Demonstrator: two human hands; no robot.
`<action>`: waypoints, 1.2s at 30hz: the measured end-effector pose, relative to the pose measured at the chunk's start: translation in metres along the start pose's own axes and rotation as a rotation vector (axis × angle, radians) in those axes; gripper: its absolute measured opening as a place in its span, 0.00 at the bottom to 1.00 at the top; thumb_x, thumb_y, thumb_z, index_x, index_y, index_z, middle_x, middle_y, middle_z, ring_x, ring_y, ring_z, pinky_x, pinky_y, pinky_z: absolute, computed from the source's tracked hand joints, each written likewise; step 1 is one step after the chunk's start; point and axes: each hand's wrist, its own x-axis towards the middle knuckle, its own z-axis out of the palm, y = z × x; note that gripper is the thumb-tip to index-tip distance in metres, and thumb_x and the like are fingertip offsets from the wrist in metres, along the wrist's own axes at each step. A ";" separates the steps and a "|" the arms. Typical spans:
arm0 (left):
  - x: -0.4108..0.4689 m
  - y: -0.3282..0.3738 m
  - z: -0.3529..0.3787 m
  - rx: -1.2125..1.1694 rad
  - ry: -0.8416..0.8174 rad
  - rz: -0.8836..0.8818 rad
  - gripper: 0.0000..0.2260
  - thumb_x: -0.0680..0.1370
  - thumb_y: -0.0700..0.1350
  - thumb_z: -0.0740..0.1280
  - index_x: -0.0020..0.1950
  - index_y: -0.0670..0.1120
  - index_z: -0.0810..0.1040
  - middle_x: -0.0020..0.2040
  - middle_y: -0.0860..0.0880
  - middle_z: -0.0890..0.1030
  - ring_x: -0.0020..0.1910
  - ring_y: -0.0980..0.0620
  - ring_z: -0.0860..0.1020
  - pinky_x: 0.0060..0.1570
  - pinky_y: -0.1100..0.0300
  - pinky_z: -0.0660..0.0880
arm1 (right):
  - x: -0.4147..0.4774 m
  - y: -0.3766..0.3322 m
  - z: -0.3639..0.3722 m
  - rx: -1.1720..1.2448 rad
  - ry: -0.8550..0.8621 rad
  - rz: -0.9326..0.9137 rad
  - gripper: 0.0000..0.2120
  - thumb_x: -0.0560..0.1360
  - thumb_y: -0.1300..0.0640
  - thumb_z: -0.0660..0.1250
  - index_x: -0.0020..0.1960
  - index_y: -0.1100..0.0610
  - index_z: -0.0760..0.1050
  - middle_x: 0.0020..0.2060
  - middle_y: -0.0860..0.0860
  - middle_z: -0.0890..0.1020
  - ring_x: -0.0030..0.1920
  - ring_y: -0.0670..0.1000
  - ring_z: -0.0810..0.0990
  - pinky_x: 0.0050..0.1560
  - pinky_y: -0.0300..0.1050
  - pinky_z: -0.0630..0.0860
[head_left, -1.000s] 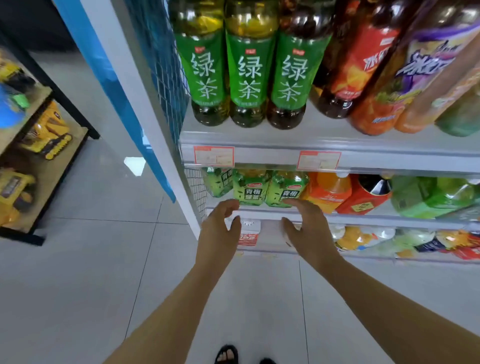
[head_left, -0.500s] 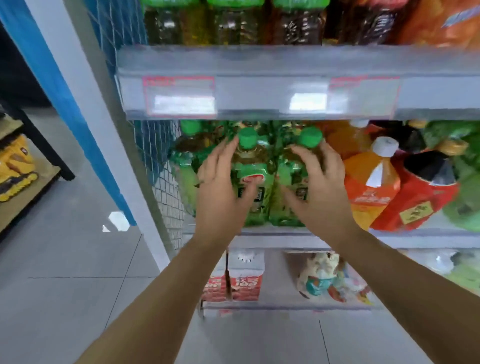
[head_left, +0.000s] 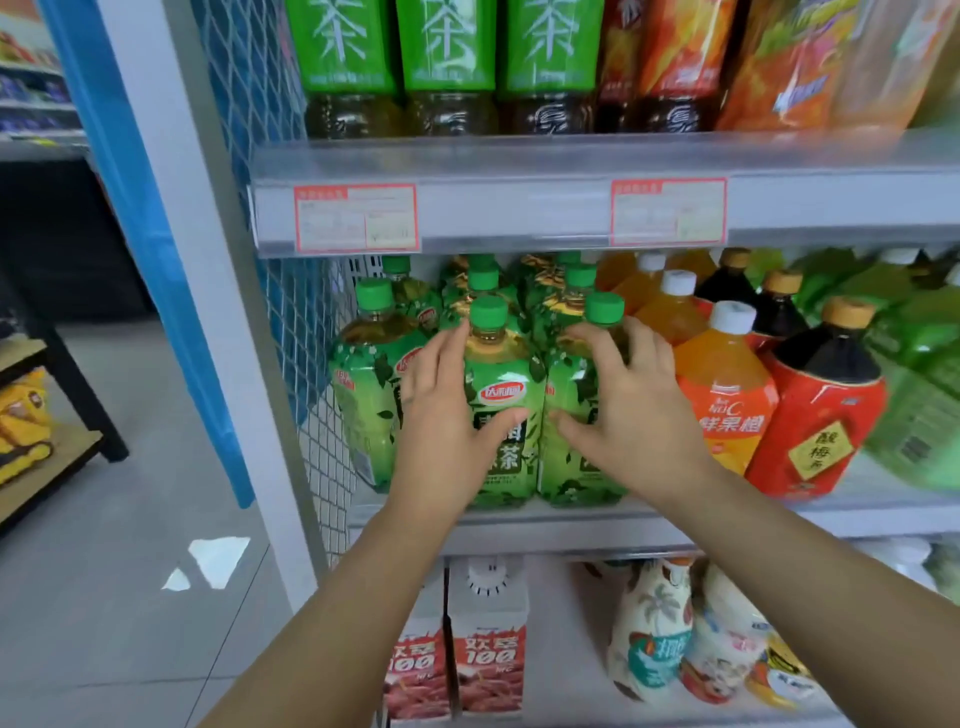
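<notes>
**Two bottles taken hold of**

Head view: the left hand (head_left: 447, 415) grips the front green bottle (head_left: 503, 364), thumb across its label. The right hand (head_left: 636, 410) curls round the neighbour green bottle (head_left: 566, 470). Both bottles stand at the shelf (head_left: 545, 527) edge. An orange juice bottle (head_left: 727, 395) crowds close on the right, and a third green bottle (head_left: 369, 400) on the left.

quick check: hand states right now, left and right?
Left hand: grips the middle green bottle, thumb across its label.
Right hand: grips the right green bottle, fingers curled over its shoulder.
</notes>
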 end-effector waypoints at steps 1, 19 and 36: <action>0.000 0.001 0.001 0.004 -0.003 0.000 0.40 0.71 0.53 0.72 0.77 0.49 0.54 0.74 0.51 0.58 0.73 0.52 0.55 0.68 0.64 0.49 | 0.000 0.000 -0.002 -0.070 0.013 -0.016 0.35 0.67 0.46 0.71 0.70 0.51 0.63 0.66 0.62 0.65 0.67 0.63 0.63 0.63 0.56 0.67; 0.018 0.017 -0.027 -0.008 0.024 0.004 0.29 0.78 0.55 0.64 0.75 0.49 0.59 0.72 0.48 0.66 0.69 0.52 0.66 0.67 0.57 0.64 | -0.002 0.016 -0.024 0.204 0.016 -0.062 0.29 0.76 0.46 0.62 0.74 0.49 0.57 0.72 0.58 0.62 0.67 0.53 0.67 0.72 0.54 0.59; 0.082 0.009 -0.011 -0.080 -0.243 -0.078 0.12 0.73 0.51 0.68 0.53 0.46 0.81 0.57 0.51 0.76 0.56 0.55 0.73 0.50 0.63 0.69 | 0.090 0.042 -0.016 0.782 -0.271 0.233 0.20 0.78 0.66 0.60 0.69 0.55 0.67 0.52 0.51 0.77 0.46 0.41 0.75 0.38 0.25 0.73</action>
